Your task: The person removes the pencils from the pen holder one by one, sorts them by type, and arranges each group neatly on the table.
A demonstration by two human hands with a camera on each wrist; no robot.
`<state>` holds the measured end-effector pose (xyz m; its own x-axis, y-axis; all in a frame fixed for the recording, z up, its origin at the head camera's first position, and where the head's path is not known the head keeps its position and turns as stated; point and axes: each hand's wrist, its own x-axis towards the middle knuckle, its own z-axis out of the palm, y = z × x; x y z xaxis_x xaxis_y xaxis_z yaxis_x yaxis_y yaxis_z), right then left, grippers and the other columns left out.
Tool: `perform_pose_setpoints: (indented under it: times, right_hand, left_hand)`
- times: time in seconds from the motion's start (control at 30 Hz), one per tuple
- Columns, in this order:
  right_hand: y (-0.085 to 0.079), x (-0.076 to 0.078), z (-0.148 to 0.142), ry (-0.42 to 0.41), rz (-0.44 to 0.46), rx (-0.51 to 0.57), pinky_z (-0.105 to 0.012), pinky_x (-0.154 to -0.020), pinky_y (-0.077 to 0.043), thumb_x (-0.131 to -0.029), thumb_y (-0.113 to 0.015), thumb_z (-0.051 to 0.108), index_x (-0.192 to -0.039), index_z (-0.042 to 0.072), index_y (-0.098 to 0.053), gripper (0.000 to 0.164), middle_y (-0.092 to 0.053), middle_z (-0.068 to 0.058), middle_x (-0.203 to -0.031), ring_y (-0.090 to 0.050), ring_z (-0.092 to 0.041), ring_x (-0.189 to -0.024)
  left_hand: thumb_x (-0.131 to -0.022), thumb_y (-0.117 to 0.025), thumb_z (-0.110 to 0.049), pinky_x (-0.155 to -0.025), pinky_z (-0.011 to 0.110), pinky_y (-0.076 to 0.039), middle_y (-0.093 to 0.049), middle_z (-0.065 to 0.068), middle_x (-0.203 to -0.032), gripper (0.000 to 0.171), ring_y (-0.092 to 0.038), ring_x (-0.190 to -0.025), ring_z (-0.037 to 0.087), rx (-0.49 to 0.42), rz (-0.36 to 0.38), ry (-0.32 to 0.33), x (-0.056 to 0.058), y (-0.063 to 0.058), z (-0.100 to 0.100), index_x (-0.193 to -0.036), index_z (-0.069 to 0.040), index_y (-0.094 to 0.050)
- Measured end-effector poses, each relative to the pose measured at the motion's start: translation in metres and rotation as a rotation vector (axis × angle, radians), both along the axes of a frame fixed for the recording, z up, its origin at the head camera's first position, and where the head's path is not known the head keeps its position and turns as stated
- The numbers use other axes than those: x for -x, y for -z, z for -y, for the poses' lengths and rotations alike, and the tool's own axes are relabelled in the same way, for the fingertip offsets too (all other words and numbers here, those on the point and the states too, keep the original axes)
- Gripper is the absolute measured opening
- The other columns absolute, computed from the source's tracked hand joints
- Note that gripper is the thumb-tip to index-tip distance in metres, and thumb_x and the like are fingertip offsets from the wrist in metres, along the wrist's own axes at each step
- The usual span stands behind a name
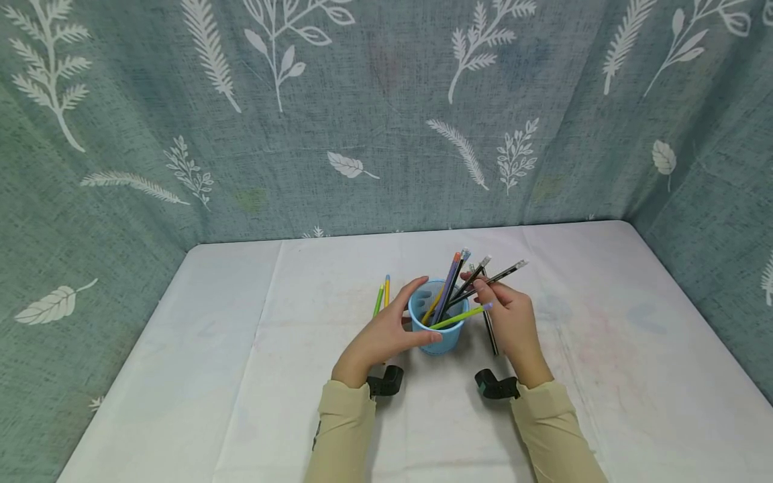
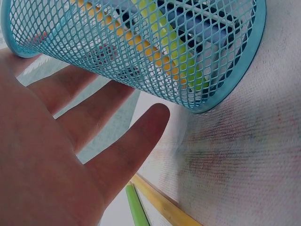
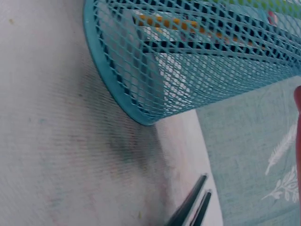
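Note:
A light-blue mesh pencil cup (image 1: pixel 443 344) stands upright on the table, holding several pencils. My left hand (image 1: pixel 380 335) grips it from the left, thumb at the front and fingers around the far side; the left wrist view has its fingers along the mesh wall (image 2: pixel 108 61). On the right, my right hand (image 1: pixel 512 318) pinches a black pencil (image 1: pixel 510 271) that slants out over the rim. A lime-green pencil (image 1: pixel 454 320) leans across the cup's front toward that hand. Purple (image 1: pixel 447 285) and yellow (image 1: pixel 431 310) pencils stand inside.
Left of the cup, a green pencil (image 1: pixel 378 300) and a yellow pencil (image 1: pixel 387 290) lie on the white-covered table (image 1: pixel 290 402), partly behind my left hand. Dark pencils (image 1: pixel 490 335) lie to the right, under my right hand. A grey-green leaf-patterned curtain (image 1: pixel 386 168) borders the table's back.

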<state>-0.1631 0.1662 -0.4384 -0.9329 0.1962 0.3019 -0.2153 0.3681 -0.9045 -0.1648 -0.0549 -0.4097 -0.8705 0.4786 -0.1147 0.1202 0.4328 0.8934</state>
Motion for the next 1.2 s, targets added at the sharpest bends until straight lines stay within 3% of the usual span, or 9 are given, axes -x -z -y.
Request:
perform_pose_setpoints:
  times: [0.13, 0.27, 0.4, 0.57, 0.77, 0.9, 1.03, 1.2]
  right_hand:
    - [0.020, 0.012, -0.013, 0.012, -0.069, 0.047, -0.029, -0.070, -0.045, -0.090, -0.051, 0.038, -0.100, 0.017, -0.069, 0.030, -0.064, 0.003, -0.103, -0.059, -0.018, -0.086]
    - [0.026, 0.018, -0.023, -0.002, -0.139, 0.105, -0.027, -0.071, -0.045, -0.093, -0.047, 0.034, -0.110, 0.019, -0.065, 0.029, -0.066, 0.001, -0.099, -0.059, -0.017, -0.085]
    - [0.006, 0.009, -0.026, -0.006, -0.181, 0.185, -0.026, -0.070, -0.046, -0.094, -0.045, 0.031, -0.108, 0.012, -0.064, 0.030, -0.066, -0.006, -0.094, -0.061, -0.019, -0.080]
    - [-0.035, -0.009, -0.023, 0.035, -0.217, 0.275, -0.027, -0.066, -0.047, -0.094, -0.045, 0.029, -0.101, 0.002, -0.063, 0.033, -0.065, -0.014, -0.087, -0.062, -0.022, -0.072]
    - [-0.041, -0.013, -0.032, 0.082, -0.277, 0.474, -0.027, -0.061, -0.047, -0.096, -0.042, 0.025, -0.097, -0.005, -0.057, 0.033, -0.063, -0.019, -0.081, -0.059, -0.024, -0.061]
    - [-0.034, -0.011, -0.039, 0.103, -0.250, 0.527, -0.027, -0.052, -0.046, -0.095, -0.040, 0.031, -0.105, -0.001, -0.055, 0.037, -0.061, -0.019, -0.075, -0.053, -0.023, -0.048]
    - [-0.013, -0.001, -0.050, 0.112, -0.165, 0.502, -0.027, -0.044, -0.043, -0.094, -0.040, 0.039, -0.117, 0.007, -0.053, 0.042, -0.058, -0.017, -0.069, -0.047, -0.022, -0.044]
    - [0.010, 0.006, -0.058, 0.092, 0.039, 0.313, -0.029, -0.047, -0.044, -0.095, -0.035, 0.039, -0.131, 0.024, -0.043, 0.040, -0.059, -0.012, -0.075, -0.049, -0.021, -0.050]
  left_hand:
    - [-0.067, -0.074, -0.047, -0.083, 0.045, -0.043, -0.034, -0.008, -0.136, 0.086, -0.048, -0.113, 0.028, 0.007, -0.001, -0.004, 0.000, 0.000, 0.000, -0.132, -0.056, -0.017]
    - [-0.067, -0.073, -0.048, -0.082, 0.043, -0.043, -0.033, -0.008, -0.136, 0.087, -0.048, -0.113, 0.027, 0.017, -0.006, -0.004, 0.001, 0.001, -0.001, -0.132, -0.055, -0.016]
    - [-0.067, -0.073, -0.047, -0.081, 0.041, -0.045, -0.033, -0.007, -0.135, 0.089, -0.048, -0.112, 0.027, 0.011, -0.002, -0.003, 0.001, 0.001, 0.000, -0.136, -0.050, -0.017]
    - [-0.067, -0.073, -0.047, -0.081, 0.041, -0.045, -0.033, -0.008, -0.135, 0.089, -0.048, -0.112, 0.026, 0.005, 0.005, -0.008, 0.001, 0.000, 0.000, -0.136, -0.050, -0.017]
    - [-0.066, -0.073, -0.049, -0.083, 0.041, -0.044, -0.031, -0.008, -0.137, 0.088, -0.047, -0.113, 0.025, 0.011, 0.006, -0.005, 0.001, 0.000, -0.001, -0.133, -0.054, -0.016]
    - [-0.066, -0.073, -0.049, -0.083, 0.041, -0.044, -0.031, -0.007, -0.137, 0.087, -0.048, -0.113, 0.025, 0.025, 0.004, -0.009, 0.002, 0.000, -0.001, -0.131, -0.056, -0.016]
    - [-0.066, -0.072, -0.051, -0.083, 0.043, -0.043, -0.029, -0.008, -0.138, 0.087, -0.048, -0.113, 0.025, 0.033, -0.008, -0.013, 0.002, 0.002, -0.002, -0.130, -0.058, -0.015]
    - [-0.066, -0.072, -0.051, -0.083, 0.043, -0.043, -0.030, -0.008, -0.138, 0.089, -0.048, -0.112, 0.026, 0.031, -0.008, -0.005, 0.001, 0.005, -0.003, -0.135, -0.052, -0.015]
